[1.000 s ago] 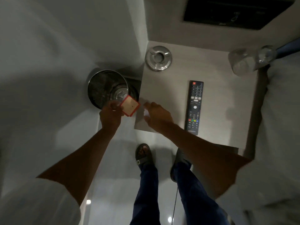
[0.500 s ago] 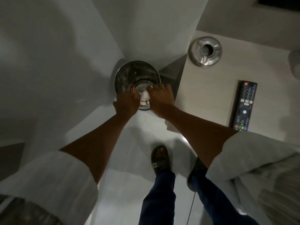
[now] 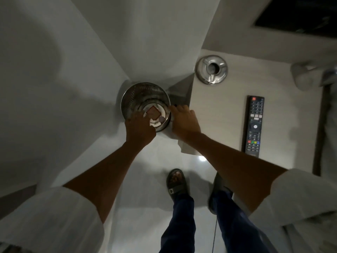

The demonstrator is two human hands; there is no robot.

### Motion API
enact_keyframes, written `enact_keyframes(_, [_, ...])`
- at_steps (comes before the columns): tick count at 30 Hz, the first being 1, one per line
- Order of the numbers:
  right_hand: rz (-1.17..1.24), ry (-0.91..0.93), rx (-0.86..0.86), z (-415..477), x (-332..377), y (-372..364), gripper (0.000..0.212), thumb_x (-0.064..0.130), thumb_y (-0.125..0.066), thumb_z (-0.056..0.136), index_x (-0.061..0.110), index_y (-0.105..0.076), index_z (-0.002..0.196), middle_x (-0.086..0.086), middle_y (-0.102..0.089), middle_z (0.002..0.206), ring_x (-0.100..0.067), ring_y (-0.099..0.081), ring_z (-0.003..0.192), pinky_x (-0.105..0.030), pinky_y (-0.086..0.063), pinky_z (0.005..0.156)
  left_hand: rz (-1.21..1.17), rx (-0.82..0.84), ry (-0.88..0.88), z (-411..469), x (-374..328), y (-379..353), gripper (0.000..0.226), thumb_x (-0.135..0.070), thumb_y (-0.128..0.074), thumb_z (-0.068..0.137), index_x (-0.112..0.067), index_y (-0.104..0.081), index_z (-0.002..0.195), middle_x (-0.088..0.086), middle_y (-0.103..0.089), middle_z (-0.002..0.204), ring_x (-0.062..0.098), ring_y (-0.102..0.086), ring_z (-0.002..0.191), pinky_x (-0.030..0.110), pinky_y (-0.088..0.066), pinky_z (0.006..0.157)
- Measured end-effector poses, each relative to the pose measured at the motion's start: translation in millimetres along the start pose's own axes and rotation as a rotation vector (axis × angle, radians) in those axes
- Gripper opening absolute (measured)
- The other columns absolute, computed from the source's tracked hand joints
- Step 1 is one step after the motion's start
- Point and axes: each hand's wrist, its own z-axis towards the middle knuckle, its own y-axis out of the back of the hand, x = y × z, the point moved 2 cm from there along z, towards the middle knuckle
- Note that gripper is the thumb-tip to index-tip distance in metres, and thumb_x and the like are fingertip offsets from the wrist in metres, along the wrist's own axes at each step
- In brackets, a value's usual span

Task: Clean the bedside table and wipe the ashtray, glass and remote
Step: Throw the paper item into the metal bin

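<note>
Near the centre of the frame, a metal bin [image 3: 145, 105] stands on the pale floor [image 3: 153, 157] just left of the desk [image 3: 215, 114]. The left hand [image 3: 140, 130] reaches over the bin's near rim, its fingers hidden from the camera, so whether it grips anything cannot be told. Just beyond it, inside the bin, lies a small red-edged card [image 3: 153, 113] on some white rubbish. The right hand [image 3: 184, 123] is loosely curled at the desk's left corner beside the bin's rim (what it holds, if anything, cannot be made out). On the desk, the steel ashtray [image 3: 211, 69] sits at the upper left corner, the black remote [image 3: 253, 126] lies lengthwise right of centre, and a blurred glass [image 3: 302, 74] sits at the far right edge.
</note>
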Motion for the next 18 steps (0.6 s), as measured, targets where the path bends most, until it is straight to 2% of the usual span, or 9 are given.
enact_keyframes(3, [0.104, -0.132, -0.078, -24.2, -15.6, 26.9, 0.045, 0.005, -0.054, 0.076, 0.014, -0.053, 0.120, -0.012, -0.064, 0.110, -0.032, -0.054, 0.100, -0.043, -0.048, 0.081, -0.046, -0.107, -0.175, 6.7, -28.3, 18.8, 0.038, -0.018, -0.053, 0.083, -0.003, -0.066, 0.116, 0.021, -0.067, 0.121, 0.042, -0.058, 0.116, 0.051, -0.048, 0.094])
enact_keyframes(4, [0.129, -0.170, -0.108, -33.3, -21.9, 34.8, 0.045, 0.004, -0.053, 0.077, 0.013, -0.052, 0.121, -0.013, -0.064, 0.109, -0.033, -0.055, 0.099, -0.043, -0.049, 0.080, -0.036, -0.107, -0.214, 10.7, -38.5, 23.9, 0.039, -0.020, -0.053, 0.086, -0.003, -0.066, 0.118, 0.021, -0.066, 0.125, 0.041, -0.057, 0.118, 0.050, -0.046, 0.096])
enact_keyframes(7, [0.171, -0.288, -0.150, -60.5, -48.4, 55.6, 0.045, 0.005, -0.053, 0.080, 0.013, -0.051, 0.125, -0.012, -0.062, 0.114, -0.029, -0.054, 0.104, -0.044, -0.049, 0.087, 0.009, -0.022, -0.281, 25.8, -73.3, 34.5, 0.045, -0.020, -0.059, 0.088, -0.014, -0.058, 0.132, 0.011, -0.055, 0.143, 0.032, -0.047, 0.132, 0.046, -0.036, 0.107])
enact_keyframes(10, [0.149, -0.407, -0.186, -81.9, -81.7, 73.5, 0.043, 0.006, -0.055, 0.082, 0.011, -0.051, 0.124, -0.014, -0.061, 0.118, -0.031, -0.053, 0.109, -0.046, -0.048, 0.091, 0.002, -0.041, -0.418, 35.3, -110.9, 42.1, 0.048, -0.015, -0.058, 0.086, -0.013, -0.058, 0.134, 0.013, -0.052, 0.146, 0.034, -0.045, 0.134, 0.047, -0.034, 0.106])
enact_keyframes(12, [0.114, -0.494, -0.215, -92.5, -102.7, 81.6, 0.042, 0.007, -0.057, 0.081, 0.011, -0.051, 0.123, -0.016, -0.059, 0.120, -0.033, -0.052, 0.111, -0.049, -0.047, 0.093, 0.059, -0.048, -0.508, 42.4, -133.0, 44.5, 0.049, -0.018, -0.057, 0.088, -0.014, -0.055, 0.137, 0.013, -0.049, 0.148, 0.032, -0.043, 0.136, 0.045, -0.034, 0.106])
enact_keyframes(15, [0.021, -0.657, -0.202, -108.1, -136.1, 87.6, 0.045, 0.012, -0.055, 0.083, 0.013, -0.044, 0.127, -0.016, -0.055, 0.122, -0.033, -0.050, 0.110, -0.047, -0.046, 0.091, 0.194, 0.002, -0.608, 60.0, -165.4, 40.8, 0.063, -0.029, -0.058, 0.090, -0.017, -0.038, 0.148, 0.013, -0.032, 0.158, 0.031, -0.032, 0.143, 0.045, -0.032, 0.111])
enact_keyframes(18, [0.067, -0.799, -0.107, -121.7, -159.6, 84.5, 0.053, 0.028, -0.057, 0.085, 0.016, -0.037, 0.133, -0.014, -0.049, 0.127, -0.032, -0.046, 0.114, -0.050, -0.044, 0.092, 0.242, 0.071, -0.569, 76.4, -189.7, 34.3, 0.089, -0.036, -0.064, 0.089, -0.019, -0.010, 0.157, 0.020, -0.007, 0.165, 0.037, -0.012, 0.151, 0.048, -0.021, 0.121])
